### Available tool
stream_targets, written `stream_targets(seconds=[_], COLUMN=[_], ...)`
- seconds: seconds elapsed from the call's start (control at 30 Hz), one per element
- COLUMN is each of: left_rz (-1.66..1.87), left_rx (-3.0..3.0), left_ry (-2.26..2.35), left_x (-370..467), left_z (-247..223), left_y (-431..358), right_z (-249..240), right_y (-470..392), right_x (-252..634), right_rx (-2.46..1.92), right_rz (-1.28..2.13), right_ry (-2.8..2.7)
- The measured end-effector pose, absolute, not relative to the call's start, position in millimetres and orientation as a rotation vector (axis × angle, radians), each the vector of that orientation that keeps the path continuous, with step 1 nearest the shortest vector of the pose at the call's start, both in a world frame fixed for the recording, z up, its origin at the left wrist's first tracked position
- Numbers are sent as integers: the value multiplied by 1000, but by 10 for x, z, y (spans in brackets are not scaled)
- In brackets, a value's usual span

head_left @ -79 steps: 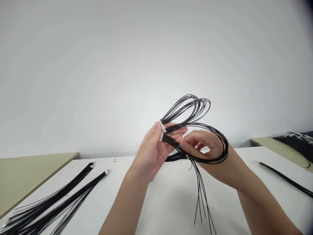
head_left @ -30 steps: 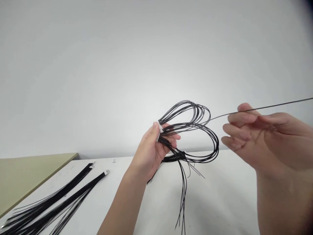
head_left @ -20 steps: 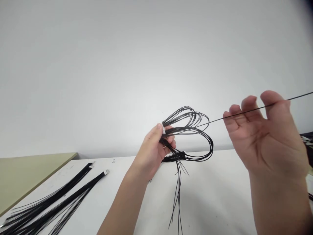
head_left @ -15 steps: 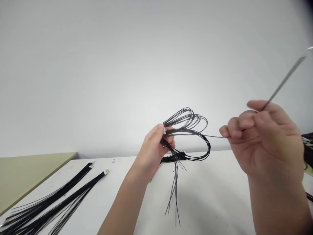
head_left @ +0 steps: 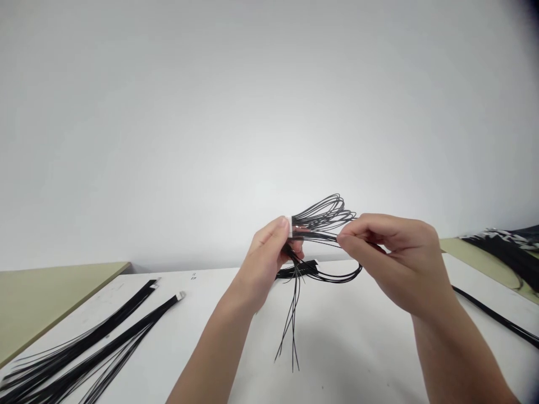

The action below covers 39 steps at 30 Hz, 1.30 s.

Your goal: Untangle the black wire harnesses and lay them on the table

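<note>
My left hand (head_left: 269, 247) is closed around a white connector (head_left: 290, 226) at the end of a black wire bundle (head_left: 326, 216). Thin black wires fan out from the connector to the right in narrow loops, while several loose ends hang down below my fingers. My right hand (head_left: 396, 258) is closed in a pinch, thumb against forefinger, on black wires a short way right of the connector. A thicker curve of wires dips beneath the right fingertips toward a black wrapped part (head_left: 310, 268) behind the left hand.
On the white table (head_left: 357, 348), black wire bundles (head_left: 101, 342) with white ends lie at the left. Another black cable (head_left: 497, 314) crosses the right side. More dark bundles (head_left: 509, 252) are piled on a greenish board at the right. A pale wall (head_left: 236, 123) stands behind.
My right hand has come left from far out, where it drew one wire away, to pinch the wires near the connector. My left hand keeps its hold, slightly shifted right.
</note>
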<state>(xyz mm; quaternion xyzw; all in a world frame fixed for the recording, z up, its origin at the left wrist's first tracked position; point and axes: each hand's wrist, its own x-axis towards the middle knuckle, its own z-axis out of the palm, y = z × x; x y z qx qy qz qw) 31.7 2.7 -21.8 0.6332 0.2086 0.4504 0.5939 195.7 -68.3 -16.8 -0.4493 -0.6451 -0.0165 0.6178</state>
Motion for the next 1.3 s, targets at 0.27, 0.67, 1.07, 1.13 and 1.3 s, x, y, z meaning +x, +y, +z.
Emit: stream_targets(seconds=[0.27,0.67,1.07,1.13,1.3], left_rz=[1031,1042,1067,1059,1042], left_rx=[1500,1632,1726,1726,1671], left_ry=[477,482,595,605,592], left_x=[328,347,397,401,425], left_z=[-224,-243,-209,-202,-176], left_y=[35,41,84,72,-15], right_z=[-146,-136,-99,-101,-112], right_y=[-703,-659,-568,-548,-558], right_x=[1957,2062,2044,2026,2015], right_rx=[-1085,-1077,-1014,-965,-932], right_rz=[-7,395,-83,-168,-187], right_ry=[-1518,-1523,-1672,-1682,-1702])
